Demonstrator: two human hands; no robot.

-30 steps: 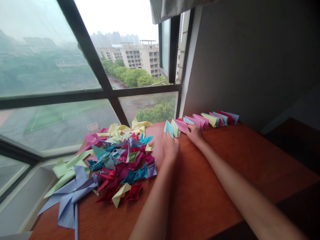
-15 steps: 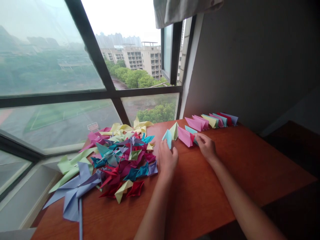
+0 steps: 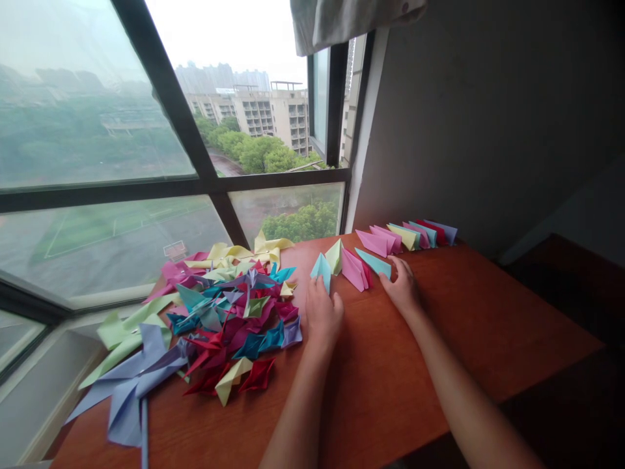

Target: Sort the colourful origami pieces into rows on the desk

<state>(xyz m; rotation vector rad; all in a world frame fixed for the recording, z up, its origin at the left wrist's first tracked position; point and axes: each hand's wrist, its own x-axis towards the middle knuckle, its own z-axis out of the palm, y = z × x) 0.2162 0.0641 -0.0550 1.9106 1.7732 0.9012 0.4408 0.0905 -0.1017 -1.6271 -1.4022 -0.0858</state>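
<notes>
Light blue folded paper (image 3: pixel 321 270) stands upright at the fingertips of my left hand (image 3: pixel 323 312), whose fingers are closed around its lower part. Just behind it stands a pale green folded piece (image 3: pixel 334 256). A pink folded piece (image 3: pixel 353 270) with red paper against it is between my hands. My right hand (image 3: pixel 401 284) has its thumb and fingers at the right end of another light blue folded piece (image 3: pixel 374 262), which lies slantwise near the pink and red ones.
A row of folded papers (image 3: pixel 422 234) stands along the back right edge of the brown table (image 3: pixel 385 365). Left of my hands lies a heap of colourful folded shapes (image 3: pixel 239 312), with a lavender pinwheel (image 3: pixel 139 378) at the front left. Windows rise behind.
My right hand has shifted the light blue piece away from the red one, so more of it shows. My left hand stays at its light blue piece. The view has turned slightly.
</notes>
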